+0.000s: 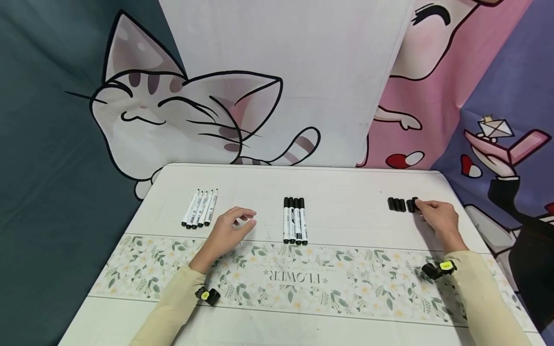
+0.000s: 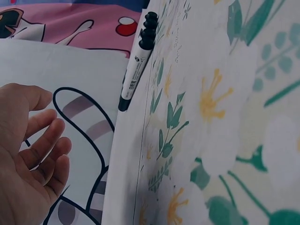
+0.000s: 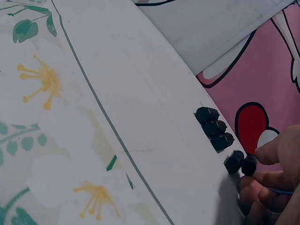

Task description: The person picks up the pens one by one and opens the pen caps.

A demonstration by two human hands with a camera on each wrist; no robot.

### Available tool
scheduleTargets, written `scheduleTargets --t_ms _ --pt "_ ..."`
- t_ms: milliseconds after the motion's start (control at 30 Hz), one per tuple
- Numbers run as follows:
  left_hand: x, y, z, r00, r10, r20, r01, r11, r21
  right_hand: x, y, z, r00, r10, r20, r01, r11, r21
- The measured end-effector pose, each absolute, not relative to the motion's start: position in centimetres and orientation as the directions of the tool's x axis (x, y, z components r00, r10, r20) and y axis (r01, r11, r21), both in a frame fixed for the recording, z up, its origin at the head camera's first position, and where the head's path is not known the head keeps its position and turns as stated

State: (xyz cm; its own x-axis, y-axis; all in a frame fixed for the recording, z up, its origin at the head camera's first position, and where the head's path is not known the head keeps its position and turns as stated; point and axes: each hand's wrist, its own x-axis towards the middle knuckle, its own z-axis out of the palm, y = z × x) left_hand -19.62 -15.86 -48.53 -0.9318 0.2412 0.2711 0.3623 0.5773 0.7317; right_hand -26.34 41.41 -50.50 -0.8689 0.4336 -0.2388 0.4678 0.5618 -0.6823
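Note:
My right hand (image 1: 441,222) is at the table's right side, where its thumb and fingertips pinch a small black marker cap (image 3: 249,166). Right beside that one lies another black cap (image 3: 233,161). Three more caps (image 1: 396,204) sit side by side a little to the left. My left hand (image 1: 230,228) hovers over the table with loosely bent fingers and holds nothing. To its left lie several uncapped white markers (image 1: 200,209), dark tips pointing to the back. On its other side is a row of several capped markers (image 1: 295,222), also seen in the left wrist view.
A white table (image 1: 346,202) carries a floral printed band (image 1: 303,283) across its front half. Behind it hang cloths with a cartoon cat (image 1: 164,110) and pink and purple prints. Both wrists wear small black cameras (image 1: 209,295) on straps.

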Motion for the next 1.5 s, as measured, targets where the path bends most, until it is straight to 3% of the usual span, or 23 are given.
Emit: scheduleTargets --t_ms 433,633,900,1500 --pt "-20.1 -14.8 -48.7 -0.936 0.224 0.272 0.352 0.592 0.725 -25.7 41.3 -49.4 -0.877 0.439 -0.197 0.447 0.593 -0.67" --pt "-20.6 -13.7 -48.6 -0.95 0.198 0.243 0.314 0.581 0.751 -25.0 39.8 -47.3 -0.93 0.363 -0.065 0.31 0.675 -0.669" --pt "-21.1 -12.2 -48.4 -0.959 0.2 0.2 0.28 0.58 0.765 -23.6 35.6 -44.7 -0.951 0.29 0.11 0.144 0.727 -0.671" --pt "-21.6 -10.2 -49.2 -0.961 0.239 0.137 0.258 0.605 0.754 -21.3 27.8 -43.4 -0.929 0.026 0.37 -0.236 0.728 -0.644"
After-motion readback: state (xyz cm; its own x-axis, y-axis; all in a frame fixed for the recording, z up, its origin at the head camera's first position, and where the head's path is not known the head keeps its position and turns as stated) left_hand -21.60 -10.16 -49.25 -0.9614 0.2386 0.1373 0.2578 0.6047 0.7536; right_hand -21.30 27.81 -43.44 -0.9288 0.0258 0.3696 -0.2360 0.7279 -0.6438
